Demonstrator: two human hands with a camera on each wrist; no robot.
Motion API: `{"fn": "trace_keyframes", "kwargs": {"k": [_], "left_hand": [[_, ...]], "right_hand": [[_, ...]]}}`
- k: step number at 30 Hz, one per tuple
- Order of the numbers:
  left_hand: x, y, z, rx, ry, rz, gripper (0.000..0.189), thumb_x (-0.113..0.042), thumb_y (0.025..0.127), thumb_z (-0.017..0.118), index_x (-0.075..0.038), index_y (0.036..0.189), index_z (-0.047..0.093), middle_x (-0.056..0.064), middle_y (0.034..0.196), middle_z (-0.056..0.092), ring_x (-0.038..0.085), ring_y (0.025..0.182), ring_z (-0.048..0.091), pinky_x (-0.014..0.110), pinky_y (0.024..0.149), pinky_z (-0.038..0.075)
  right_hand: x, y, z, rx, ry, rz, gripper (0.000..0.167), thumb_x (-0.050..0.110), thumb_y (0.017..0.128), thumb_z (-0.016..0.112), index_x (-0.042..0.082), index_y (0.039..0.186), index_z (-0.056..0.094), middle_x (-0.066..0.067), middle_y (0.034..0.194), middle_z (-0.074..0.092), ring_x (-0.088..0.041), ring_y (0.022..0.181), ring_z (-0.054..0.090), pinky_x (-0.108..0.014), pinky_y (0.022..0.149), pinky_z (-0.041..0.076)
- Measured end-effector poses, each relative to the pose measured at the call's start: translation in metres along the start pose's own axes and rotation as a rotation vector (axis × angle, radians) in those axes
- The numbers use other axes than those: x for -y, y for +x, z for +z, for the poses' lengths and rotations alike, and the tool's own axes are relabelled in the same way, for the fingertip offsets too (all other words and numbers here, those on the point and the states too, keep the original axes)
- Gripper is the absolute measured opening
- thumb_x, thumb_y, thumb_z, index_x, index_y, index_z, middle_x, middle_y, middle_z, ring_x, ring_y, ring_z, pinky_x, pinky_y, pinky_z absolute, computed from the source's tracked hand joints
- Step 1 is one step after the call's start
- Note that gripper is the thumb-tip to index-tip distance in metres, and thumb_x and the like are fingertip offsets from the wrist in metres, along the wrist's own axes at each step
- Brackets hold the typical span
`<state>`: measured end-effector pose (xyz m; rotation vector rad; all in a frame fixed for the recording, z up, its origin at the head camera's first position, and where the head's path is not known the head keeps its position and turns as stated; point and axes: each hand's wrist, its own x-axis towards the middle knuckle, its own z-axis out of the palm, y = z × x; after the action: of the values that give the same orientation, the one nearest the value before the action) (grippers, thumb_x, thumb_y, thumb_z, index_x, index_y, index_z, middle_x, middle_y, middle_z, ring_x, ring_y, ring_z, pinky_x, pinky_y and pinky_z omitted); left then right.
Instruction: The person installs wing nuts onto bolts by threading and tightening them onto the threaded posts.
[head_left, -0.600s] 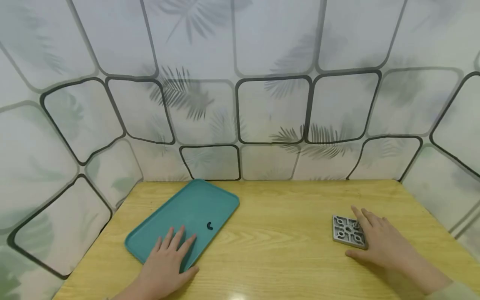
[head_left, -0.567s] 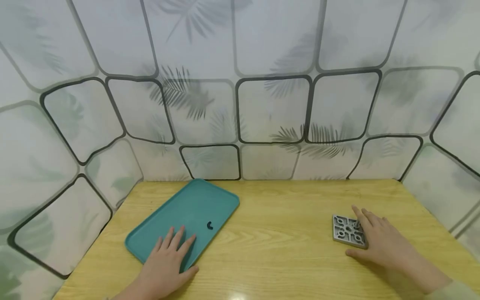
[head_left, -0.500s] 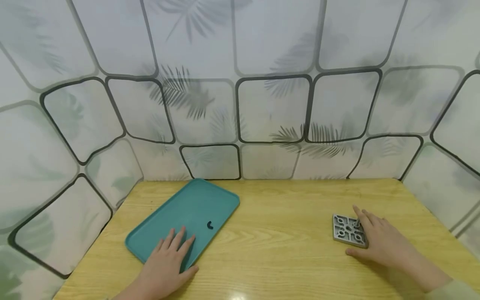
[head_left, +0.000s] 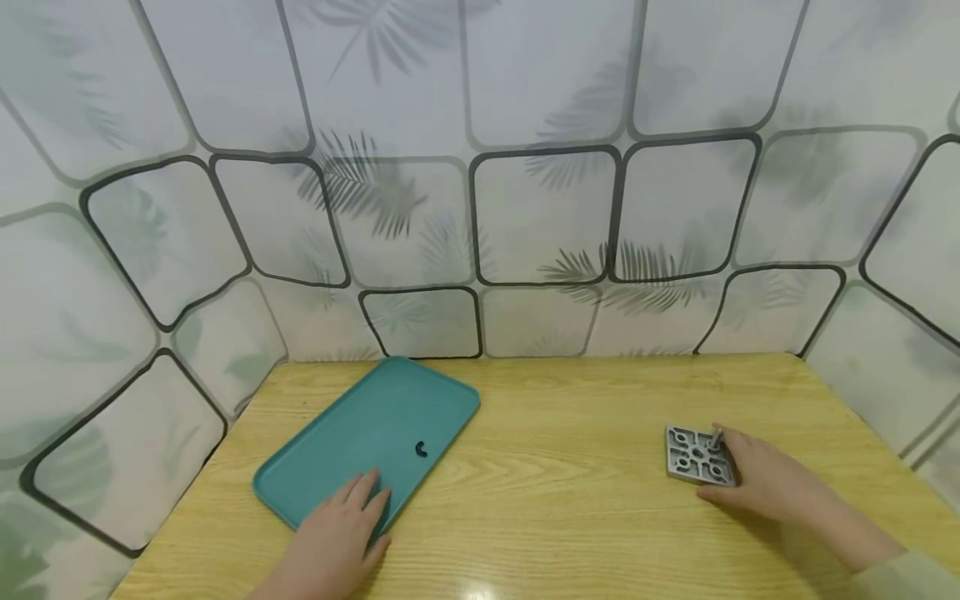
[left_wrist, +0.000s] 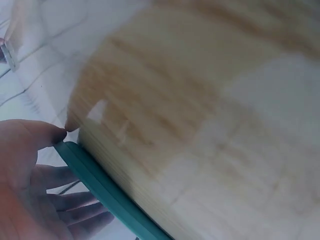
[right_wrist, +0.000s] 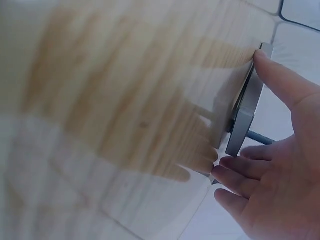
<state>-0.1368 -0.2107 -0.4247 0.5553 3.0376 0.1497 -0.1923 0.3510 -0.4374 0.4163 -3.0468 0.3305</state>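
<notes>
At the frame's lower left, the left hand (head_left: 332, 533) is lying straight-fingered, unclasped, over a teal tray (head_left: 360, 433), perhaps steadying it — while at lower right, the curled right hand (head_left: 768, 479) is gripping a metal plate (head_left: 693, 461) by its edges, seemingly avoiding its protruding bolt (head_left: 716, 439).

Left hand (head_left: 330, 529): back uppermost, fingers (left_wrist: 77, 200) directed forward and fairly close together, left thumb (left_wrist: 42, 132) standing away to the inner side. Right hand (head_left: 776, 479): right thumb (right_wrist: 282, 77) set well apart from the bent fingers, the two opposed. Right forearm (head_left: 851, 529): slanting up from the lower right, pale sleeve (head_left: 903, 575) behind the bare wrist.
</notes>
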Motion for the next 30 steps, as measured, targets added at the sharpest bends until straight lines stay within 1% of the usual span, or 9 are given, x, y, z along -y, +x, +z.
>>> {"fn": "trace_keyframes", "kwargs": {"k": [4,10,13,15,18,20,23,27,30], "left_hand": [[-0.005,0.001,0.002,0.007,0.038,-0.002,0.053,-0.032,0.094,0.083,-0.002,0.135,0.068,0.017,0.138,0.064,0.038,0.127,0.063,0.055,0.096,0.057],[-0.009,0.003,0.005,0.011,0.056,-0.005,0.044,-0.025,0.094,0.082,-0.001,0.129,0.07,0.013,0.124,0.068,0.034,0.116,0.067,0.048,0.092,0.06],[-0.011,0.004,0.004,-0.01,0.075,0.001,0.04,-0.023,0.095,0.081,0.0,0.126,0.071,0.012,0.118,0.069,0.032,0.11,0.068,0.045,0.086,0.061],[-0.012,0.004,0.004,-0.04,0.093,0.017,0.038,-0.023,0.093,0.083,0.0,0.122,0.072,0.011,0.112,0.069,0.03,0.103,0.069,0.042,0.079,0.062],[-0.013,0.003,0.004,-0.087,0.117,0.033,0.031,-0.023,0.091,0.085,-0.003,0.111,0.073,0.006,0.097,0.065,0.024,0.087,0.066,0.036,0.066,0.059],[-0.014,0.003,0.004,-0.103,0.122,0.039,0.026,-0.023,0.089,0.087,-0.006,0.103,0.073,0.003,0.089,0.062,0.021,0.079,0.062,0.033,0.06,0.055],[-0.015,0.002,0.004,-0.103,0.111,0.04,0.023,-0.022,0.087,0.088,-0.01,0.095,0.069,0.0,0.081,0.058,0.018,0.071,0.058,0.032,0.057,0.051],[-0.016,0.003,0.007,-0.107,0.085,0.042,0.022,-0.018,0.088,0.086,-0.011,0.09,0.066,0.0,0.075,0.058,0.018,0.065,0.058,0.033,0.055,0.049],[-0.018,0.003,0.008,-0.109,0.073,0.028,0.021,-0.015,0.09,0.085,-0.011,0.086,0.065,0.0,0.072,0.058,0.018,0.062,0.059,0.033,0.054,0.05]], "right_hand": [[0.0,0.001,0.0,-0.001,-0.02,-0.005,0.1,0.051,0.081,0.089,-0.023,0.136,0.05,-0.046,0.129,0.06,-0.057,0.116,0.064,-0.066,0.098,0.053],[0.0,0.001,-0.001,-0.007,-0.021,-0.007,0.096,0.05,0.081,0.089,-0.022,0.134,0.054,-0.042,0.128,0.061,-0.054,0.115,0.065,-0.064,0.097,0.054],[0.0,0.002,-0.001,-0.02,-0.029,-0.012,0.095,0.049,0.079,0.091,-0.022,0.131,0.056,-0.039,0.125,0.062,-0.051,0.112,0.065,-0.063,0.096,0.054],[0.0,0.003,0.0,-0.035,-0.035,-0.02,0.093,0.048,0.078,0.092,-0.022,0.129,0.058,-0.036,0.123,0.063,-0.049,0.11,0.065,-0.063,0.095,0.054],[0.0,0.003,0.0,-0.051,-0.039,-0.036,0.092,0.046,0.077,0.092,-0.023,0.127,0.059,-0.035,0.119,0.063,-0.048,0.106,0.064,-0.063,0.093,0.054],[0.0,0.003,0.0,-0.056,-0.037,-0.042,0.091,0.046,0.077,0.093,-0.023,0.126,0.059,-0.034,0.118,0.063,-0.047,0.106,0.065,-0.063,0.092,0.054],[0.0,0.003,0.001,-0.052,-0.035,-0.04,0.091,0.046,0.077,0.092,-0.022,0.126,0.059,-0.034,0.119,0.063,-0.047,0.105,0.065,-0.063,0.092,0.054],[0.0,0.003,0.002,-0.047,-0.031,-0.034,0.091,0.047,0.077,0.092,-0.022,0.127,0.059,-0.034,0.119,0.063,-0.047,0.106,0.065,-0.063,0.092,0.055],[0.0,0.004,0.002,-0.058,-0.027,-0.042,0.091,0.045,0.076,0.093,-0.022,0.127,0.06,-0.034,0.119,0.064,-0.047,0.105,0.065,-0.063,0.092,0.055]]}}
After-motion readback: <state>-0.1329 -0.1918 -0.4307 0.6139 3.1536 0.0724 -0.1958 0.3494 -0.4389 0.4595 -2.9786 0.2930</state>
